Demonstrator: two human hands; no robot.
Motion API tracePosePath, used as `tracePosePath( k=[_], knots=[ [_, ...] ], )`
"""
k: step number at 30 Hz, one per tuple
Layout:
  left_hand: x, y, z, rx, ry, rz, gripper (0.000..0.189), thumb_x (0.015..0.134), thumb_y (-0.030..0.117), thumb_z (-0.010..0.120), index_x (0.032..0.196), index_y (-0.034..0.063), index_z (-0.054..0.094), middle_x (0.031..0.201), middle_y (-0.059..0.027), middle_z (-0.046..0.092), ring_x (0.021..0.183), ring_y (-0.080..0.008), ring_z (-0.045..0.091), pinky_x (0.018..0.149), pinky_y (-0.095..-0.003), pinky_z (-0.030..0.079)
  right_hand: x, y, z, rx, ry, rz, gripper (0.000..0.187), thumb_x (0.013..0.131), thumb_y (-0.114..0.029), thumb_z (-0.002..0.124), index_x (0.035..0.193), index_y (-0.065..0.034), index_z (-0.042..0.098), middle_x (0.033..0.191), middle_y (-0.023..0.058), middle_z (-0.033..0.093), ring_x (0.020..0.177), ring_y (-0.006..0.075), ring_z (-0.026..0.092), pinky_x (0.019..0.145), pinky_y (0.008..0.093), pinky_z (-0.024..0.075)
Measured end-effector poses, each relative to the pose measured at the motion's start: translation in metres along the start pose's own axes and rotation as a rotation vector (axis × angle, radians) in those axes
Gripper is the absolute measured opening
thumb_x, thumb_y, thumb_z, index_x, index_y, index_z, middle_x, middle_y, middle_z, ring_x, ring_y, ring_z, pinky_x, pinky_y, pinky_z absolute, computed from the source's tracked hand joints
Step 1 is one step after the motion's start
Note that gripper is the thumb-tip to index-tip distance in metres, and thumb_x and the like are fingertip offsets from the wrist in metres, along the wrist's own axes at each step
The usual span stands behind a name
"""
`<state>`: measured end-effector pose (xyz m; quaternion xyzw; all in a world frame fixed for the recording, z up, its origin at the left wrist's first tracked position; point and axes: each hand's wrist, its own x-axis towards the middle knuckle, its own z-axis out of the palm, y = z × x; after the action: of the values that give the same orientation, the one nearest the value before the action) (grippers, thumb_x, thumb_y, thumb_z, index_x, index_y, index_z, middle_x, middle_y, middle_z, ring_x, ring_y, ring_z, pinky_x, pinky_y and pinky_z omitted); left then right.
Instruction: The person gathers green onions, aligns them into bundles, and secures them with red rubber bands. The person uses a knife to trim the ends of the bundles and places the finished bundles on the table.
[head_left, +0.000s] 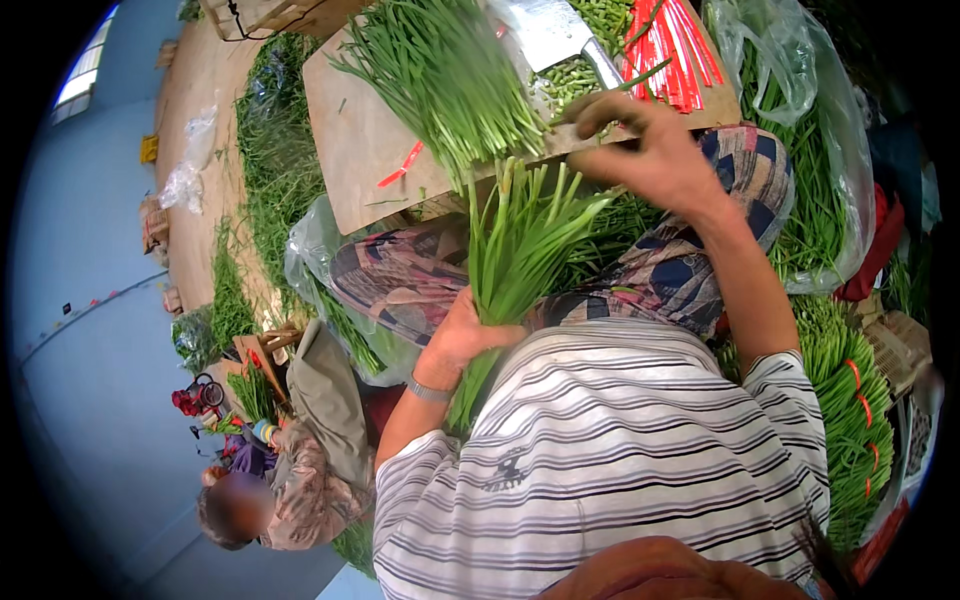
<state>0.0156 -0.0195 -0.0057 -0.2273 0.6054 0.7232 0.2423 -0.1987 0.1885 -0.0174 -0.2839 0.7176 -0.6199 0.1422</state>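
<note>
My left hand (474, 334), with a watch on its wrist, grips a bunch of garlic chives (517, 247) around its leafy part, above my lap. The pale cut ends point up toward the board. My right hand (649, 150) is raised at the near edge of the wooden board (337, 142), thumb and fingers apart, a little blurred. No held thing shows between them. A larger pile of chives (450, 82) lies on the board, pale ends toward me. One red tie strip (401, 165) lies left of that pile.
A cleaver (547, 34) rests on the board among chopped stem pieces (566, 81), near many red tie strips (675, 60). Plastic bags of greens (810, 180) stand at right, above tied bunches (844, 405). A co-worker (307, 480) sits at lower left. Loose greens (277, 150) cover the floor.
</note>
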Motion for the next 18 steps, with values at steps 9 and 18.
tracePosePath(
  k=[9,18],
  knots=[
    [0.002,0.007,0.012,0.038,-0.023,0.034,0.055,0.068,-0.007,0.069,0.120,0.0027,0.055,0.104,-0.0038,0.063,0.094,-0.0132,0.060,0.086,-0.0300,0.048,0.008,-0.007,0.000,0.065,-0.668,0.194,0.046,0.067,-0.026,0.079,0.101,0.0019,0.065,0.099,0.0104,0.062,0.091,0.0178,0.059,0.081,0.0280,0.0465],
    [0.008,0.008,0.016,-0.022,-0.071,0.006,0.054,0.065,-0.010,0.068,0.117,0.0016,0.057,0.103,-0.0036,0.064,0.093,-0.0126,0.059,0.085,-0.0280,0.047,-0.005,0.010,0.019,0.248,-0.373,0.251,0.019,0.076,-0.010,0.073,0.090,0.0020,0.069,0.076,0.0020,0.068,0.068,0.0057,0.057,0.064,0.0232,0.0468]
  ],
)
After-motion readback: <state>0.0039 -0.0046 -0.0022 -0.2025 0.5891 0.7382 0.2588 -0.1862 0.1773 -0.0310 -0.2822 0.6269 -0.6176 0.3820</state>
